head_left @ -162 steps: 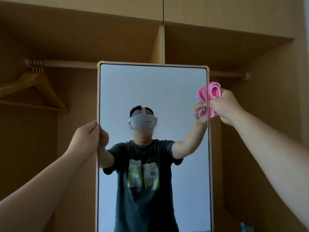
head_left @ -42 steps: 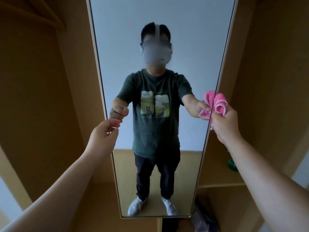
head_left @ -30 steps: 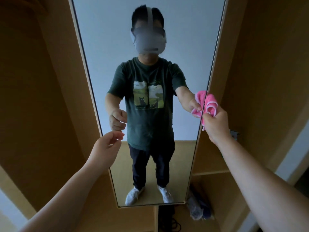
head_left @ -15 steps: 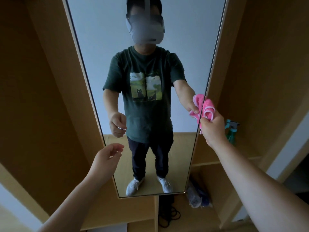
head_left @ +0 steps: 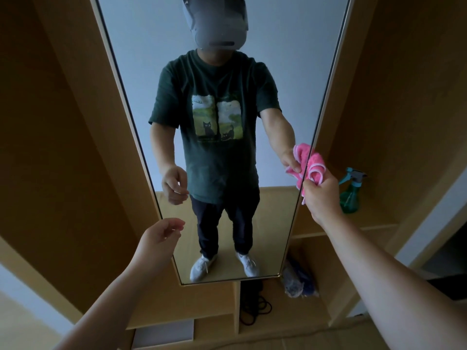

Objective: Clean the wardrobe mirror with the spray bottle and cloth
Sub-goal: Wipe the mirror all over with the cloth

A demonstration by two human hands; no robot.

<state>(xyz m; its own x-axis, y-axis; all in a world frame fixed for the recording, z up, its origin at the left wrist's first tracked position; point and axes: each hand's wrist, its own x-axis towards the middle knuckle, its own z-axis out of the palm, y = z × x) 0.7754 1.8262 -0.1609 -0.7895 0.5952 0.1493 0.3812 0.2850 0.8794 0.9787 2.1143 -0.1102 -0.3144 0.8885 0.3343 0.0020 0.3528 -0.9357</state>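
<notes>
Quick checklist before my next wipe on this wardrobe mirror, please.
1. Grip: the right hand holds the pink folded cloth: ok.
2. Cloth at the right edge of the wood-framed mirror: ok.
3. Support: the left hand steadying the frame: not ok, it is off the mirror and holds nothing.
4. Refill: the green translucent spray bottle upright on the wooden shelf right of the mirror: ok.
5. Glass free of streaks or spray: cannot tell.
</notes>
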